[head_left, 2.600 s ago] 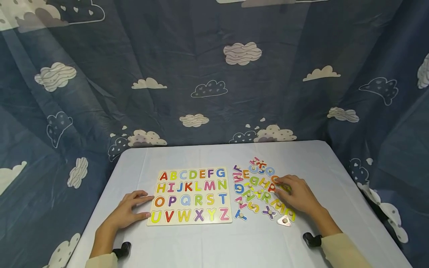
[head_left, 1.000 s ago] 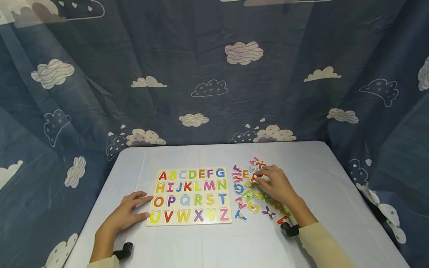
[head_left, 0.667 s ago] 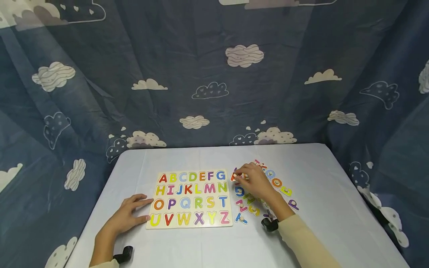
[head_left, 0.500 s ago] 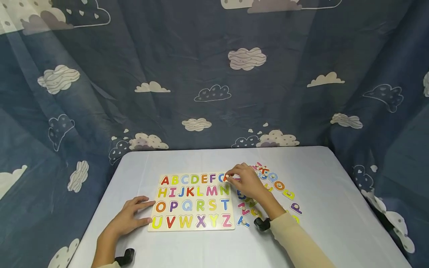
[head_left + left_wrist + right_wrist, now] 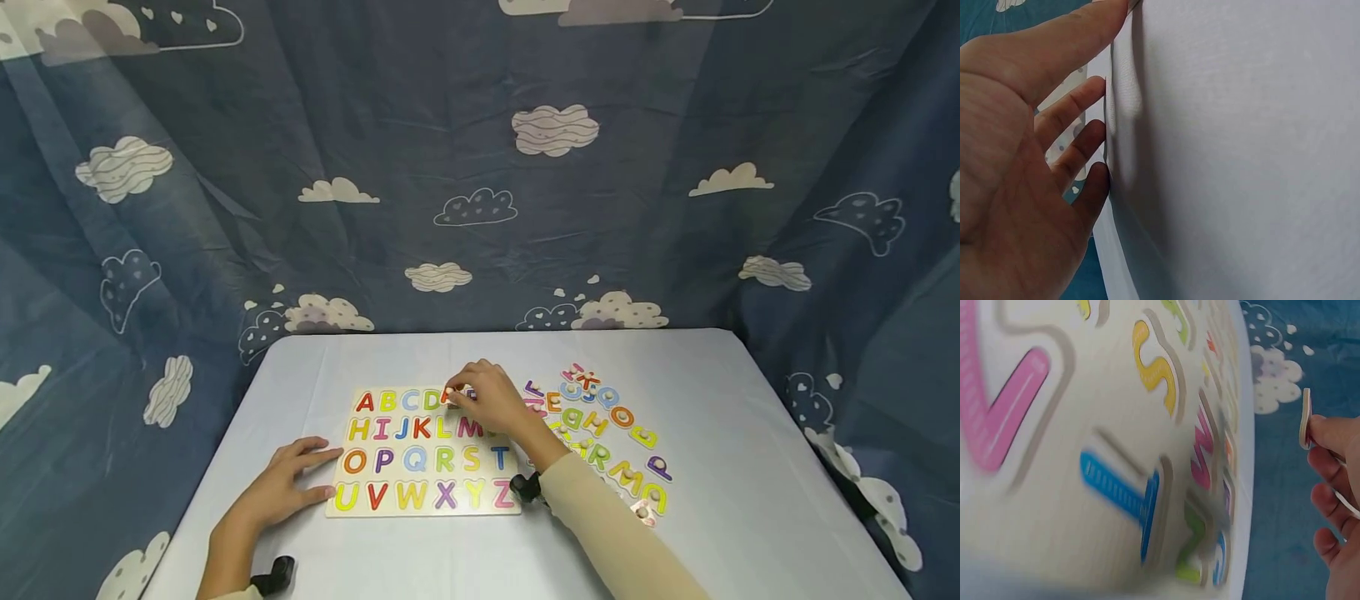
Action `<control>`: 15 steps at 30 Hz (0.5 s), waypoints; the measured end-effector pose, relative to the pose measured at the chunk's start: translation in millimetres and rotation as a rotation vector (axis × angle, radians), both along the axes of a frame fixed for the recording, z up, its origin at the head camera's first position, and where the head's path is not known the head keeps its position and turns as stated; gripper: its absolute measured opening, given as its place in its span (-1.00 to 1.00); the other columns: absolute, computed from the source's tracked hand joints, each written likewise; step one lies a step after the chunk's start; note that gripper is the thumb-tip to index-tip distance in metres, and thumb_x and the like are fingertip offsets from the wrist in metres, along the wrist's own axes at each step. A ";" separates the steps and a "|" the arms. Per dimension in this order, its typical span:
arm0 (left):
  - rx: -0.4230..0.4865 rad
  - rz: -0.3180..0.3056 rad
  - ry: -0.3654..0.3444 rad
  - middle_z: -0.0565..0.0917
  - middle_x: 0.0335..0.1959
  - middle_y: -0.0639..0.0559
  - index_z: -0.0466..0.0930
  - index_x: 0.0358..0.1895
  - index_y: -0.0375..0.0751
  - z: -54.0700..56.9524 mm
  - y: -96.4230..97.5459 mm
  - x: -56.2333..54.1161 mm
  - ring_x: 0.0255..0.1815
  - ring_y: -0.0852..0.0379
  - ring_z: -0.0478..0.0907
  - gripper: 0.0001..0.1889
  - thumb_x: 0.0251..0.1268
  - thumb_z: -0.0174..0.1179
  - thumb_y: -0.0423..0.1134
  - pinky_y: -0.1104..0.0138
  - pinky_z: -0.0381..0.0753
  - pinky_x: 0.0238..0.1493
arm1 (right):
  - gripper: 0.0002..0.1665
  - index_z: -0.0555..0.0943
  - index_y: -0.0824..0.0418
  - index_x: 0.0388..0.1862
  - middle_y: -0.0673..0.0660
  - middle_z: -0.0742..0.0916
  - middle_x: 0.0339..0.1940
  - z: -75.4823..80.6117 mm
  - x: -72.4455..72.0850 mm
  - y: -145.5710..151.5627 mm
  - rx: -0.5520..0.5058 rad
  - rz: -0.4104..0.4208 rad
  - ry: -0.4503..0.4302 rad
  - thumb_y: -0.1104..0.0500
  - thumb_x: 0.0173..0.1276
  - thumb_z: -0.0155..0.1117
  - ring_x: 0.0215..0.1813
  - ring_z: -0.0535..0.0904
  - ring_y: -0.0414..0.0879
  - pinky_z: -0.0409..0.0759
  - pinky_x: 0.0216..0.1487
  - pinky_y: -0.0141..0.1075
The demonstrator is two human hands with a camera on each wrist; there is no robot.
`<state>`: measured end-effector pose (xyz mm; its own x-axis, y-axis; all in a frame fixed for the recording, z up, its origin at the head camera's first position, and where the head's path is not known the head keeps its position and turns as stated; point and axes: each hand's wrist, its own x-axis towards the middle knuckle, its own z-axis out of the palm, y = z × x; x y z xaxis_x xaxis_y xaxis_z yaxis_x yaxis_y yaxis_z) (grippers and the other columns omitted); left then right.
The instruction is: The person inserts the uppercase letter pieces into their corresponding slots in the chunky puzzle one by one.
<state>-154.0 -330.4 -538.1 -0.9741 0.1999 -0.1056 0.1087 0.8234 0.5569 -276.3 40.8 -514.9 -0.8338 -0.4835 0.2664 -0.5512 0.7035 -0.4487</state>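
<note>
Red letter [image 5: 445, 396] has shifted left, lengthwise parallel to board [image 5: 393, 504], right fingers [image 5: 1324, 464] pinching it, left fingers [image 5: 318, 457] straight.

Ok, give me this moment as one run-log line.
right hand: pinches red letter piece above letter board | left hand: fingers at board's left edge | loose letter pieces: on table, right of board

Dark blue fabric [image 5: 420, 92] spans the top of the frame and falls down both sides in folds. Printed on it are a wavy-lined cloud [image 5: 555, 131] at upper centre and a cream cloud [image 5: 731, 181] towards the upper right (its base nearly flat). A white-covered table [image 5: 420, 558] fills the lower middle, far corners rounded.
</note>
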 end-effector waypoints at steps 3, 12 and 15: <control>0.003 0.001 0.009 0.45 0.43 -0.17 0.65 0.32 0.05 0.2 -3.7 3.9 0.49 -0.33 0.22 -0.31 0.06 0.54 0.10 -0.40 0.32 0.38 | -0.79 0.79 -0.09 -0.01 -0.14 0.77 -0.10 -1.2 -2.8 -20.3 0.032 0.013 0.011 -0.05 0.50 0.32 -0.04 0.55 -0.19 0.53 0.11 -0.20; 0.010 0.015 0.016 0.45 0.44 -0.17 0.65 0.32 0.07 -2.7 -2.7 5.0 0.50 -0.32 0.22 -0.33 0.07 0.53 0.09 -0.39 0.31 0.40 | -0.78 0.79 -0.08 0.00 -0.16 0.76 -0.14 -3.5 -4.9 -65.4 0.056 0.067 -0.016 -0.05 0.51 0.30 -0.05 0.57 -0.22 0.55 0.08 -0.25; 0.008 0.005 0.024 0.44 0.44 -0.18 0.65 0.32 0.07 -3.1 -1.9 2.8 0.51 -0.34 0.22 -0.34 0.09 0.53 0.08 -0.39 0.30 0.40 | -0.79 0.79 -0.06 -0.01 -0.16 0.75 -0.15 -2.1 -6.4 -76.5 0.045 0.077 -0.034 -0.03 0.50 0.32 -0.04 0.59 -0.22 0.56 0.12 -0.25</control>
